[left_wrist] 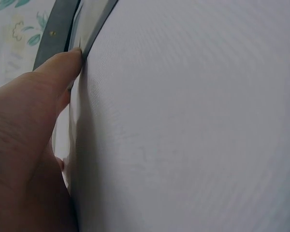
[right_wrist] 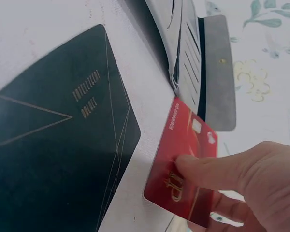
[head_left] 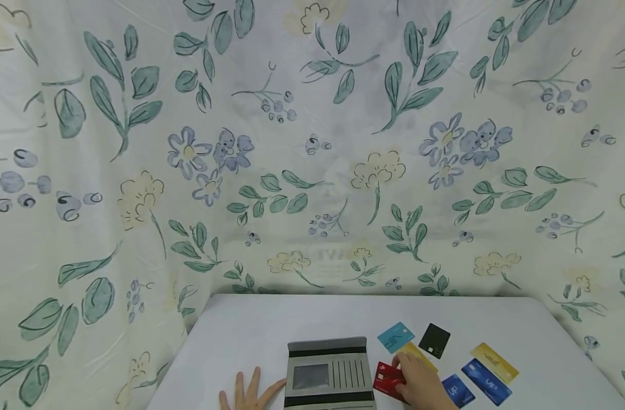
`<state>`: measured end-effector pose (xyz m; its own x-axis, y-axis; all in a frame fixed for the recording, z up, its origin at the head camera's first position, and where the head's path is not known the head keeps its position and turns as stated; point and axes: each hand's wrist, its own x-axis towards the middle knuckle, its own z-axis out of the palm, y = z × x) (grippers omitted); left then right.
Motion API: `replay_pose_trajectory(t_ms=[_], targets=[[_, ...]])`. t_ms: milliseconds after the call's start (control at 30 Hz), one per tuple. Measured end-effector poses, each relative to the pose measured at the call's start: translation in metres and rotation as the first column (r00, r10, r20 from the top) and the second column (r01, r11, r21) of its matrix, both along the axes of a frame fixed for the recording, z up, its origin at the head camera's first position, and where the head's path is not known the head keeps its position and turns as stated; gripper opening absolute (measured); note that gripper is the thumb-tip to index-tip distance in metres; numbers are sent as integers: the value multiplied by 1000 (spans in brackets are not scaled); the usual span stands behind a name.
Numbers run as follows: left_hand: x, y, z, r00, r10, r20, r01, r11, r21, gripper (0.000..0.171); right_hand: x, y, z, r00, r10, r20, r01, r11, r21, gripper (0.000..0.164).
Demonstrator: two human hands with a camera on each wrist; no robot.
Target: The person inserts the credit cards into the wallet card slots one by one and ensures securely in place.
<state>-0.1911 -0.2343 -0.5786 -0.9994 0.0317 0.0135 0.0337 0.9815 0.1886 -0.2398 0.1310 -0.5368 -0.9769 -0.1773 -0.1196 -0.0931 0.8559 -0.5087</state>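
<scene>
A grey wallet lies opened out on the white table, with a window pocket and a row of card slots. Fingers spread, my left hand rests on the table, its thumb touching the wallet's left edge. On the other side, my right hand pinches a red card between thumb and fingers. The right wrist view shows the red card's chip and gold lettering, one corner overlapping the wallet's edge. A yellow card lies partly hidden behind my right hand.
A teal card and a black card lie beyond my right hand. Farther right are a yellow card and two blue cards, one long, one partly hidden. A floral curtain hangs behind the table.
</scene>
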Motion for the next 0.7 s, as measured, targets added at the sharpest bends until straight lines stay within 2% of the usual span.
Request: replay_pose_trajectory(t_ms=[100,233,367,500,600,700], targets=[[0,0,0,1000,0,-7,0,1000,4,87,0,0,3,1000,4,-13,-4,1000,-21,28],[1,1,-1,1000,3,-18,-3,1000,17,86,1,0,7,997,30,-77,-33,999,-27,23],[2,2,-3,998,-1,-62,5,999,52,73,2,-1,10,988,44,-147,-48,999,-24,19],[2,3,-3,993,-15,-116,24,997,78,61,0,-6,16,985,37,-170,-45,998,-45,19],[2,2,-2,994,-13,-110,22,996,81,62,-1,-12,19,985,49,-164,-59,997,-54,18],[2,1,-2,998,-7,-65,11,998,60,68,-1,-20,21,984,78,-160,-88,995,-51,18]])
